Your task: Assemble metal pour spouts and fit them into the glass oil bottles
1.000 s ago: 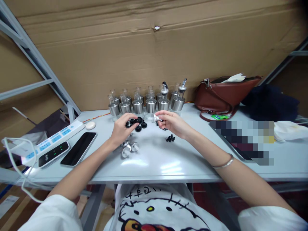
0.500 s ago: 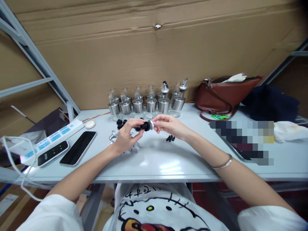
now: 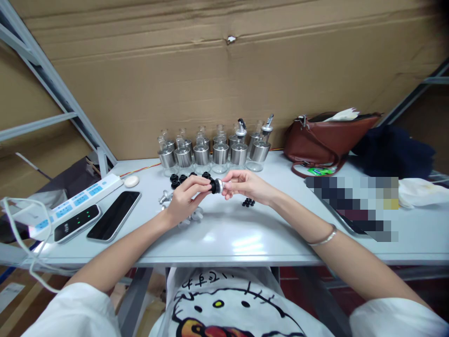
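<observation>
Over the middle of the table, both my hands are on one bottle pourer (image 3: 219, 186) with a black ribbed stopper and a silver collar. My left hand (image 3: 187, 199) pinches the black stopper end. The fingers of my right hand (image 3: 243, 186) close round the spout end, which they mostly hide. Beneath and beside my left hand lie several black stoppers (image 3: 174, 179) and silver pourer spouts (image 3: 164, 197), partly covered by the hand. A small cluster of tiny black caps (image 3: 248, 202) lies below my right wrist.
Two rows of glass bottles with steel sleeves (image 3: 220, 153) stand at the back; two carry pourers. To the left are a power strip (image 3: 80, 201), a phone (image 3: 114, 216) and a black device (image 3: 77, 223). A brown handbag (image 3: 326, 135) sits at the right, near a blurred-out patch.
My left fingers have moved up closer to the silver collar, covering more of the black stopper. My right hand has shifted slightly, still holding the spout end.
</observation>
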Demonstrator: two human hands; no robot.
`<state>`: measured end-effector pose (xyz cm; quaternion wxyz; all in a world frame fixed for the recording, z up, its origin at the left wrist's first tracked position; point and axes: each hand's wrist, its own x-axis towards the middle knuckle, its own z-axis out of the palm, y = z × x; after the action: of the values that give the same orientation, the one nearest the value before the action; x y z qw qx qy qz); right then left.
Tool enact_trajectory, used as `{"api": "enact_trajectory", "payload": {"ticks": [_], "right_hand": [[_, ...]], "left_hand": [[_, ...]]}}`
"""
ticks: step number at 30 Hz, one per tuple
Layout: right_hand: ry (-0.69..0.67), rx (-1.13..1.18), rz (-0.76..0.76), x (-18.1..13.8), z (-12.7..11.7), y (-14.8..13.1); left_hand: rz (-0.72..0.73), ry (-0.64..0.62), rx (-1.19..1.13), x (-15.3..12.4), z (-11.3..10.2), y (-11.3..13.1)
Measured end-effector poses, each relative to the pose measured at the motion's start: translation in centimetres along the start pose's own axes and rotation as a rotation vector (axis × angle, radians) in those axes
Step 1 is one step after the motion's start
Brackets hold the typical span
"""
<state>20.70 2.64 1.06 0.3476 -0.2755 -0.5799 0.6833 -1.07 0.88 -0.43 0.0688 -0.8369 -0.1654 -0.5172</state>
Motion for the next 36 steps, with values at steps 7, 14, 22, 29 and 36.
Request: {"api": "enact_trajectory", "payload": {"ticks": [7, 14, 22, 29, 36], "right_hand": [[-0.006, 0.028, 0.017, 0.0, 0.4, 0.2], [-0.036, 0.05, 0.021, -0.1, 0.8, -0.1], [-0.027, 0.016, -0.018, -0.3, 1.6, -0.4], [0.042, -0.127, -0.061, -0.2, 1.7, 0.0], [0.147, -0.644, -0.067, 0.1, 1.8, 0.8]], "left_hand": [[0.031, 0.034, 0.017, -0.1, 0.1, 0.3], [0.061, 0.06, -0.014, -0.2, 0.1, 0.9], [0.064, 0.075, -0.009, -0.2, 0.0, 1.1], [0.069, 0.057, 0.028, -0.2, 0.2, 0.3], [0.076, -0.126, 0.049, 0.2, 0.0, -0.1]]}}
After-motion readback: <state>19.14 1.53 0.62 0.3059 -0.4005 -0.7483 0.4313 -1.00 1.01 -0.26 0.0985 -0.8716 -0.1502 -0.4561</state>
